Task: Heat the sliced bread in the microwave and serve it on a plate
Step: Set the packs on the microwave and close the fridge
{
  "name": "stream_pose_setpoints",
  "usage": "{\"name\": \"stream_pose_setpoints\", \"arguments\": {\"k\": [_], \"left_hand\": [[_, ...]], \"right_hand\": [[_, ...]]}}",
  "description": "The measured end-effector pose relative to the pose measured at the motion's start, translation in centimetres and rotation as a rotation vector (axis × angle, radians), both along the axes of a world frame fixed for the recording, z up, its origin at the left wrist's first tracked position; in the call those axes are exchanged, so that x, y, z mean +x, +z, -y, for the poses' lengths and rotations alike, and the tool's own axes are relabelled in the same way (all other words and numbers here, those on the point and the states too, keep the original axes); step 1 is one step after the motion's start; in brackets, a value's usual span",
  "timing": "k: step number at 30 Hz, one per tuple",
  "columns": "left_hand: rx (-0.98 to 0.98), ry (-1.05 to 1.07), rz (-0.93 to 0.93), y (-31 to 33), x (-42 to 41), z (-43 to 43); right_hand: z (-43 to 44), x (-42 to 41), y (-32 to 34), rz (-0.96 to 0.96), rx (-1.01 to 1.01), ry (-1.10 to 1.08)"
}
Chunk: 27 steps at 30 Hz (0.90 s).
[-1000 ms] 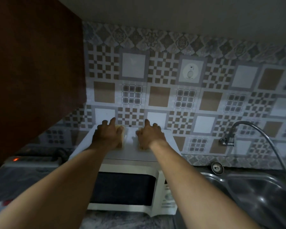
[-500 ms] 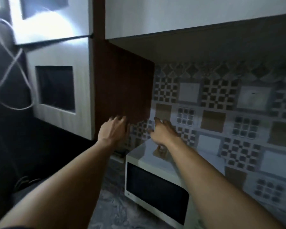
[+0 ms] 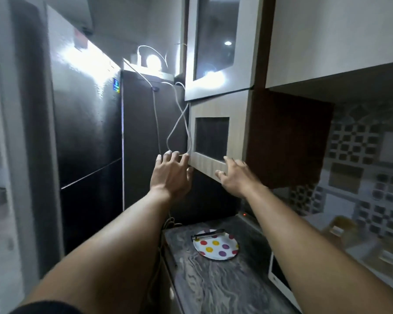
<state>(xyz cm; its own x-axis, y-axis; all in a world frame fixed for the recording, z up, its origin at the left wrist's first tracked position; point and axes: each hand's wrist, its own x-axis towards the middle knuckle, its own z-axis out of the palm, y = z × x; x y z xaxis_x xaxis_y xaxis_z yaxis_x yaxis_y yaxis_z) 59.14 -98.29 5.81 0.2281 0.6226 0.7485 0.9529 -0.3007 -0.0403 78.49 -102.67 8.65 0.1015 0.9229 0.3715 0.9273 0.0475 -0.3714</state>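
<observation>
Swapping bread for cabinet door: my left hand, right hand both spread-fingered; tongs lie left-right across plate.

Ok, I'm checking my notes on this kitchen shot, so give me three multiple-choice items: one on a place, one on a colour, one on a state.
1. Where do the tongs lie? A in a sink; B across the far rim of the plate; C on a shelf.
2. The plate's dots are: A red, yellow, purple; B green, blue; C all black.
3. The left hand and right hand are: A holding bread; B flat on the worktop; C raised at the cupboard door.
Key: B, the tongs rest on the plate; A, those colours show; C, both hands reach the door, carrying nothing.
</observation>
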Motion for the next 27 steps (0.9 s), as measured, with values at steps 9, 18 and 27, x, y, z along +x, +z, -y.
{"name": "stream_pose_setpoints", "arguments": {"k": [9, 18, 27], "left_hand": [[0.035, 0.252, -0.004, 1.2, -12.7, 2.7], [0.057, 0.471, -0.008, 4.1, -21.7, 1.0], [0.11, 0.648, -0.028, 6.0, -25.0, -3.6]], "right_hand": [[-2.7, -12.5, 0.0, -0.054, 0.044, 0.299], [-9.0, -21.9, 1.5, -0.096, 0.048, 0.572], [-17.2, -28.2, 2.4, -0.067, 0.044, 0.758]]}}
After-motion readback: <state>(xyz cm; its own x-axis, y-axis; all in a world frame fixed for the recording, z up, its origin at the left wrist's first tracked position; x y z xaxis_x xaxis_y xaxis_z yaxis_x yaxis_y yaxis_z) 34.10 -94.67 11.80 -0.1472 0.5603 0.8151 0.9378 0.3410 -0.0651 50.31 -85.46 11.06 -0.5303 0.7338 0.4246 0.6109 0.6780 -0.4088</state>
